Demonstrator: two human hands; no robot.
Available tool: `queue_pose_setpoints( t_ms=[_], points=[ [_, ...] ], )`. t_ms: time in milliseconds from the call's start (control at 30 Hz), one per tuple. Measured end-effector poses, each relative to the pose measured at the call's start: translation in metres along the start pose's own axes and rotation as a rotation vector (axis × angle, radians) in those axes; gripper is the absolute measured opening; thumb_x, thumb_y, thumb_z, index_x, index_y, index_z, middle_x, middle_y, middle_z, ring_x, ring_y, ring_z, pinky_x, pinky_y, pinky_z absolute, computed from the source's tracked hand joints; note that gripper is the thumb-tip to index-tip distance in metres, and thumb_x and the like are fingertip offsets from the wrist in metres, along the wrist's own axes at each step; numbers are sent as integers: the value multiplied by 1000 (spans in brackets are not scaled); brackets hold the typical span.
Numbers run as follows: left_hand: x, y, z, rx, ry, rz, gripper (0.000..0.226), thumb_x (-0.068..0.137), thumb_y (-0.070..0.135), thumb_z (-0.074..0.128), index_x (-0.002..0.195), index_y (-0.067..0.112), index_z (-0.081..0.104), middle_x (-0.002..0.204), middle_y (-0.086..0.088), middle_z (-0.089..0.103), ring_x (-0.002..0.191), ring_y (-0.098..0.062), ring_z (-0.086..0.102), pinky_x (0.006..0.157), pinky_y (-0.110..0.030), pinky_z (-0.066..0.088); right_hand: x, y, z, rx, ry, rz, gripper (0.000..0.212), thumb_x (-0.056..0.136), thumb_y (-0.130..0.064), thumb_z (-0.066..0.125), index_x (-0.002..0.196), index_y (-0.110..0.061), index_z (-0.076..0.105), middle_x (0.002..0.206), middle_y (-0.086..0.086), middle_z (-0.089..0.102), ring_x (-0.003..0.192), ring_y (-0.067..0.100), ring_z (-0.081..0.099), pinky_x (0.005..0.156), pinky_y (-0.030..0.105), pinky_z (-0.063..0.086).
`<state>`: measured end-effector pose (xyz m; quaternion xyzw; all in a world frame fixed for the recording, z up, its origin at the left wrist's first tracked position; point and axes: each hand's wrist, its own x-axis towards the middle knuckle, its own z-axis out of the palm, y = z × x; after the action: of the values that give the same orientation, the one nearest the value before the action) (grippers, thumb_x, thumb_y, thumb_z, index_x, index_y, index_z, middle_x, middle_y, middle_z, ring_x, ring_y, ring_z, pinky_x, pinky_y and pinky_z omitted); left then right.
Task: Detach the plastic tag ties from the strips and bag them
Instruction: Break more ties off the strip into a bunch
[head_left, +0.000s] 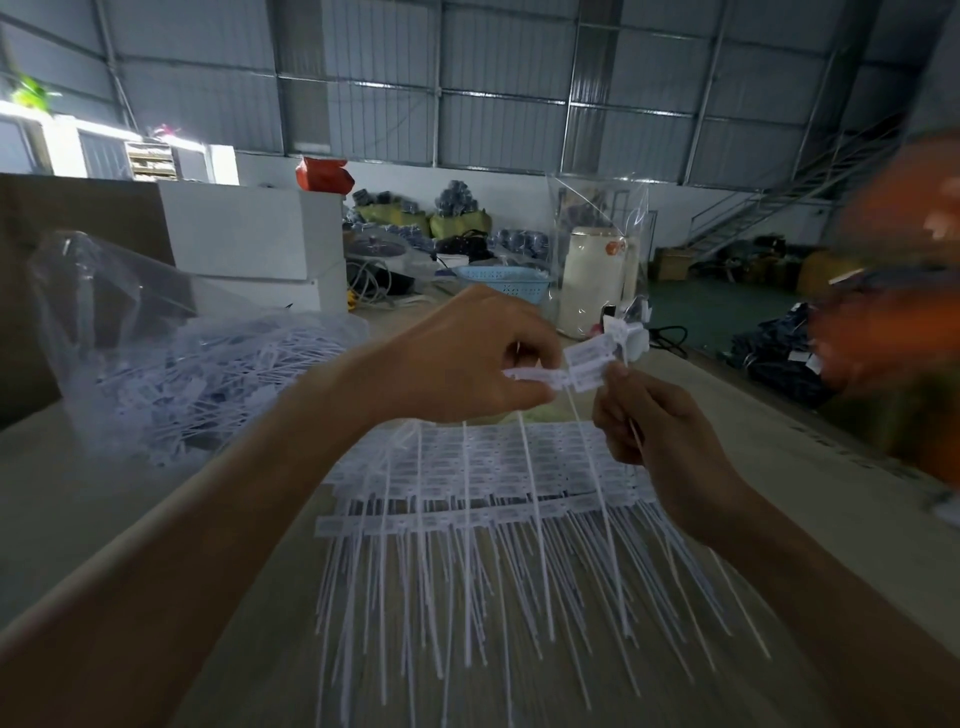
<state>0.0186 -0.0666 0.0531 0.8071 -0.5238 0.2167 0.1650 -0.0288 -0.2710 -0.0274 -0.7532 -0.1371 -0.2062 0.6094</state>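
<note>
A strip of white plastic tag ties (540, 376) is lifted above the table, its long tails hanging down. My left hand (457, 358) pinches the strip's head bar from the left. Beside it, my right hand (654, 431) pinches one tag tie (589, 364) at the strip's right end, with a tail running down through the fingers. Below my hands lies a pile of further tag strips (493, 499), tails fanned toward me. At the left, a clear plastic bag (156, 353) holds many loose white ties.
The work table (104, 509) is pale. A brown box (31, 291) and a white box (244, 234) stand behind the bag. A second clear bag (597, 244) stands upright at the far edge. A blurred orange shape (898, 291) fills the right side.
</note>
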Motion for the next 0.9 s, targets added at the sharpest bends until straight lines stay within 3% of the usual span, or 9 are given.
queue_pose_setpoints(
  t_ms=[167,233,333,500,633,767,900],
  points=[
    [3,4,2,122,-103,0,19,89,33,70,102,21,74,80,18,51,74,-3,48,71,-21,39,-2,1,1,-197,-19,-92,49,101,-41,39,77,2,42,61,8,42,49,16,32,45,26,28],
    [4,5,0,177,-127,-8,21,90,37,68,106,24,71,81,21,45,78,-1,45,76,-26,43,-2,1,1,-243,-29,-116,43,104,-38,38,82,-2,46,58,6,49,45,17,39,43,28,34],
    [1,6,-3,242,-131,-27,22,90,40,66,109,29,69,84,21,42,84,-6,50,78,-36,51,1,2,0,-273,-39,-147,38,103,-33,40,80,-4,46,56,1,44,45,12,38,45,23,35],
    [-1,9,-1,391,-153,-10,23,94,41,60,113,31,68,87,14,34,84,-6,38,70,-28,38,7,6,-5,-531,-16,-200,33,99,-35,43,74,-19,56,59,-3,47,54,6,44,54,20,35],
    [-1,6,5,468,-56,20,22,92,34,63,113,27,69,97,8,47,99,-13,52,72,-27,38,2,5,1,-387,-92,-100,34,102,-22,43,79,-9,64,54,-4,40,45,4,36,48,15,29],
    [-1,3,7,526,39,70,20,83,31,76,103,26,75,93,5,59,92,-15,59,70,-23,35,-3,2,12,-166,-153,-60,39,97,-26,41,82,3,62,55,4,33,43,4,27,44,14,26],
    [-1,2,6,517,-32,62,19,90,32,67,107,26,72,92,9,47,98,-13,53,82,-27,44,1,7,3,-381,-78,-155,36,97,-33,41,76,-12,61,52,1,37,44,5,34,46,13,27]
  ],
)
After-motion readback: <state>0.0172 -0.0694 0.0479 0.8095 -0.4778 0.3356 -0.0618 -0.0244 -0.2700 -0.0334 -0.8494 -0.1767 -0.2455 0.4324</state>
